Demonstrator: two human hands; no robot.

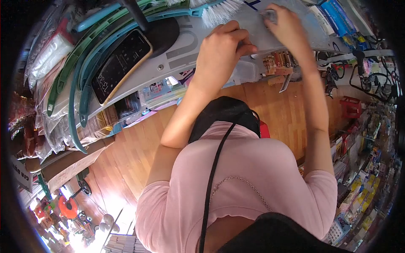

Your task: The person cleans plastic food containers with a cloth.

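Observation:
My left hand (222,52) is over the front part of the grey-white counter (181,55), its fingers curled in towards the thumb; anything inside them is hidden. To its right, my right hand (287,27) has thumb and fingertips closed around a small clear plastic piece (270,17), slightly blurred. Clear plastic sheeting (310,29) lies beneath and beside that hand. Just beyond my left hand are the white bristles of a brush (221,13), whose long blue handle curves away to the left.
A phone (122,65) rests on curved blue and green handles (78,71) beside a black round stand base (164,36). Blue boxes (337,17) sit at the upper right. Below the counter are packed goods (280,62); a red stool (351,107) stands on the wooden floor (135,143).

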